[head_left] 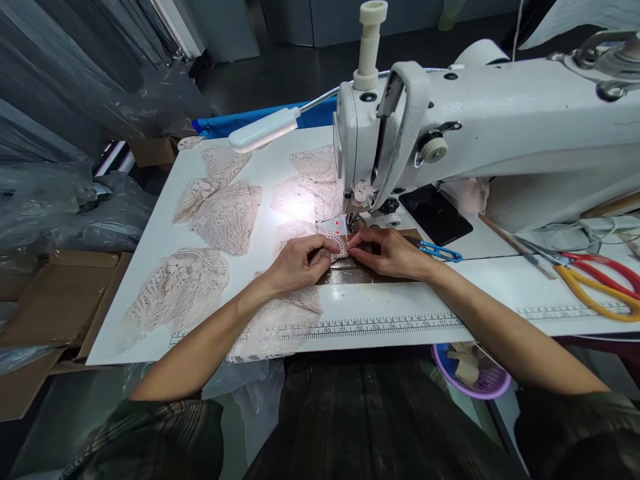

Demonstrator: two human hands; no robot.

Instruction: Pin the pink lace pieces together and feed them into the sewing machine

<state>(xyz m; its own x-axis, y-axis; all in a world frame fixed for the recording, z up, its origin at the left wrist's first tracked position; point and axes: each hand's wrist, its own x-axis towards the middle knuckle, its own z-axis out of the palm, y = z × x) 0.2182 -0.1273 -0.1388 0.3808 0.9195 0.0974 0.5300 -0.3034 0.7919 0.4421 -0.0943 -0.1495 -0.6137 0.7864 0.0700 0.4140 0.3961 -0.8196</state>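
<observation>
A pale pink piece of lace (336,244) is stretched between my two hands, just in front of the sewing machine's presser foot (356,224). My left hand (304,261) pinches its left part between thumb and fingers. With closed fingertips, my right hand (384,252) grips the right edge of the same lace. Both hands rest over the brown taped patch (370,272) on the machine bed. Blue thread snips (440,251) lie by my right wrist. More of the lace spreads behind and below my left hand, partly covered by it.
Several lace pieces (227,217) lie across the white table (270,160) on the left. The white sewing machine (470,113) fills the right, with a lit lamp (265,130) beside its head. A black phone (436,213) and orange-red scissors (595,290) lie rightward. A purple basket (487,387) stands below.
</observation>
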